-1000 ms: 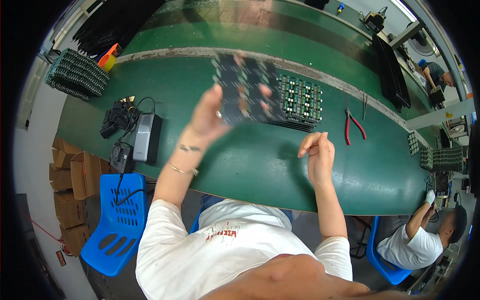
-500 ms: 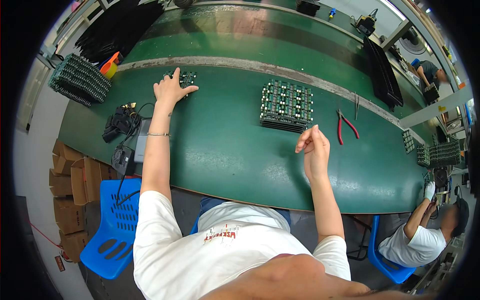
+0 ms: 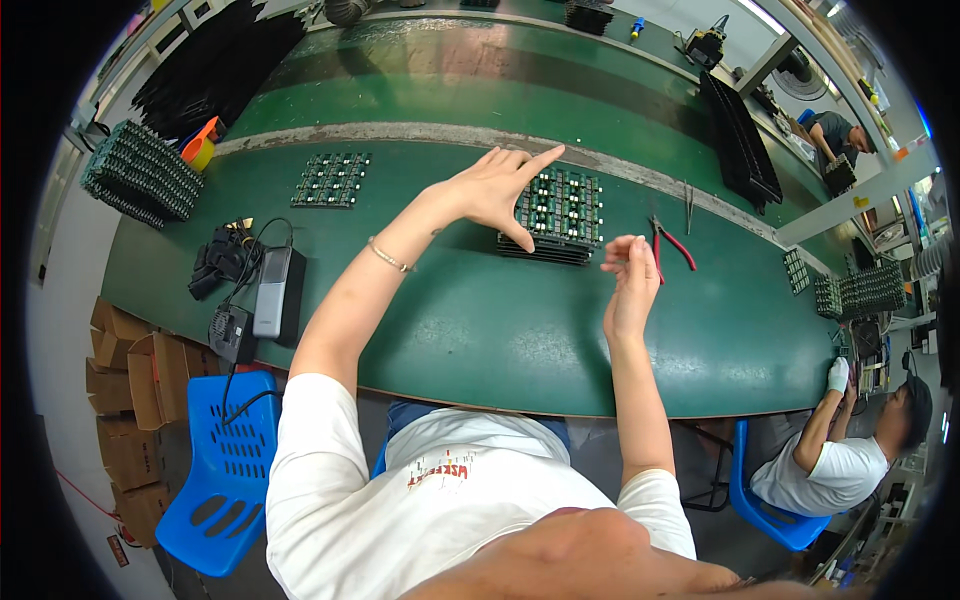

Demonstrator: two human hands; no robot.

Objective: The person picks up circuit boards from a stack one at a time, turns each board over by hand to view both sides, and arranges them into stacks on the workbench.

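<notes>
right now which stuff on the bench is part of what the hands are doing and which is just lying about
In hand:
- left hand, open, at the stack of circuit boards
- right hand, raised beside that stack; whether it holds anything is unclear
- single board panel, lying apart to the left

Lying about:
- red-handled cutters
- black power adapter and cables
- blue chair
- cardboard boxes

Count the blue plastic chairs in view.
2: one blue plastic chair at the person's left beside the cardboard boxes, another at lower right under a seated co-worker. More may be hidden.
</notes>
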